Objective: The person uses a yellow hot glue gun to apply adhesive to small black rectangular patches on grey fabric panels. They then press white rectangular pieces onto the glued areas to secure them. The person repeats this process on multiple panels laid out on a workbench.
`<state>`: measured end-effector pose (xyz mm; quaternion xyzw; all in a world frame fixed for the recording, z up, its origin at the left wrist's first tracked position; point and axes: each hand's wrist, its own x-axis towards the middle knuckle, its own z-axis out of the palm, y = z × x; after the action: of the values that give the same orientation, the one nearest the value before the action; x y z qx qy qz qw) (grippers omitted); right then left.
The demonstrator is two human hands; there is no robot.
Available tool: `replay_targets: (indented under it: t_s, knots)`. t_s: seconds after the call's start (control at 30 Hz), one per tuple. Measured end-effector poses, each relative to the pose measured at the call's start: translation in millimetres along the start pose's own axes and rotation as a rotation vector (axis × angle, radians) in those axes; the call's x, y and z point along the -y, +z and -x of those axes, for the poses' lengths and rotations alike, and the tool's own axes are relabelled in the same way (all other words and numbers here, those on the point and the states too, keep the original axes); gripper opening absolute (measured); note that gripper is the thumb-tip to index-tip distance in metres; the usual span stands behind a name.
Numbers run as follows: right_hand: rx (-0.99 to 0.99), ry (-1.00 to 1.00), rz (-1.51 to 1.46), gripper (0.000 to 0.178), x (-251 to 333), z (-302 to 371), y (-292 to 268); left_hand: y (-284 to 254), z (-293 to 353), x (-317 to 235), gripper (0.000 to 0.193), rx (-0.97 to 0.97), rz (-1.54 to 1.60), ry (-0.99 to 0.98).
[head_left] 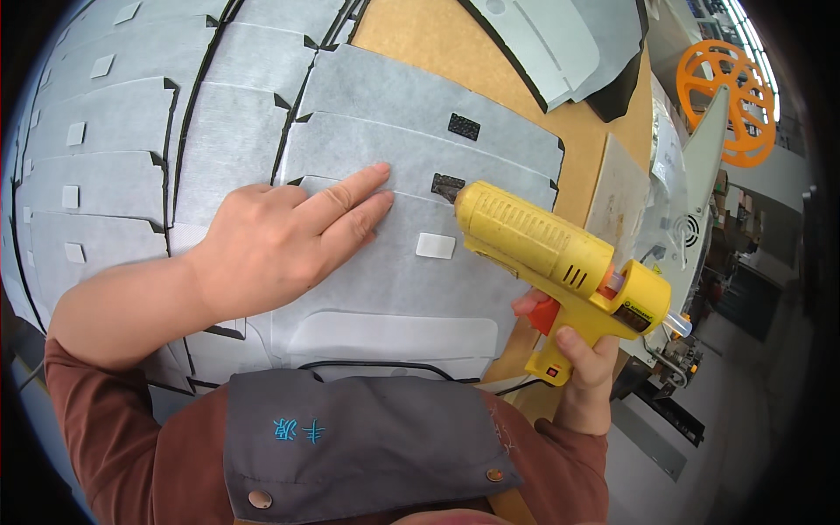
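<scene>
My left hand [280, 234] rests on layered pale grey fabric-like panels [376, 276], its fingers stretched toward the right. A yellow hot glue gun [538, 236] is gripped in my right hand [589, 363], with fingers around the handle at the red trigger. A clear glue stick [676, 325] pokes out of its back end. The gun's nozzle lies over a small black textured patch [444, 184] and partly covers it; whether they touch I cannot tell. Another black patch [464, 127] sits farther up, and a white rectangular pad [435, 246] lies nearer to me.
Overlapping rows of similar panels [114, 188] with small white pads spread across the left. More pale panels with black edging [560, 44] lie at the far right of the brown tabletop [420, 39]. Beyond the right edge stand an orange reel [729, 103] and a pale machine [691, 184].
</scene>
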<state>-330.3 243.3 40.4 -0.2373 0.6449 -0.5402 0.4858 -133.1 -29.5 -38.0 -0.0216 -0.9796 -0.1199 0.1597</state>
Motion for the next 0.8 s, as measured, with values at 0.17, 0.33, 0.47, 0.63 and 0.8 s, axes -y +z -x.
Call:
replay_targets:
  t_s: [0.17,0.33,0.47,0.63,0.8]
  knots:
    - [0.003,0.001,-0.001,0.057,-4,0,-2,0,-1,0,0.036,0.012,0.016,-0.003]
    - [-0.01,-0.013,-0.006,0.058,-8,-1,-1,0,-1,1,0.036,0.017,0.021,-0.004]
    - [-0.023,-0.01,0.008,0.058,-10,1,-4,0,0,1,0.036,0.023,0.016,-0.003]
    - [-0.014,-0.046,-0.005,0.059,-16,2,-5,1,-1,1,0.037,0.03,0.034,-0.01]
    - [-0.024,-0.033,-0.01,0.06,-19,2,-5,0,-1,1,0.037,0.032,0.037,-0.008]
